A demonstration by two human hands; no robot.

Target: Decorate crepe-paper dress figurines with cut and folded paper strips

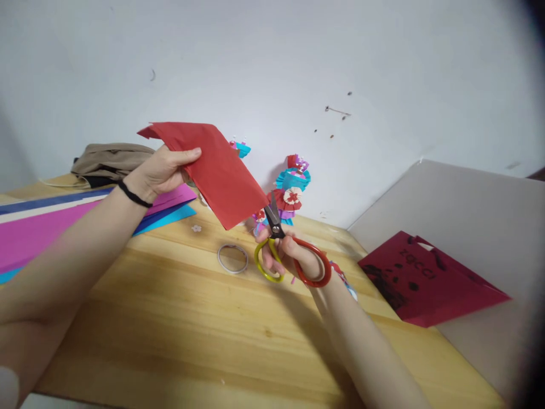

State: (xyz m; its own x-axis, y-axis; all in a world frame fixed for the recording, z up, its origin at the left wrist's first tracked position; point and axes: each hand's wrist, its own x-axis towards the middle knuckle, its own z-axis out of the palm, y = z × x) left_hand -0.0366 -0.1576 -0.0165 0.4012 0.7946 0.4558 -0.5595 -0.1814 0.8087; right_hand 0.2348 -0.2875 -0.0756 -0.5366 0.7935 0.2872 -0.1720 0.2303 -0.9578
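My left hand (164, 170) grips a folded sheet of red paper (225, 176) by its left part, thumb on top, and holds it up above the table. In my right hand (287, 253) are scissors (275, 229) with one yellow and one red handle loop. Their blades are parted and point up, close to the paper's lower right corner; whether they touch it I cannot tell. Behind the scissors, colourful paper flower decorations (293, 180) stand near the wall.
Coloured paper sheets (51, 227) and brown cloth (113, 159) lie at left. A tape ring (232, 259) and small paper flower (196, 228) rest on the wooden table (170, 329). A dark pink bag (426, 284) leans at right.
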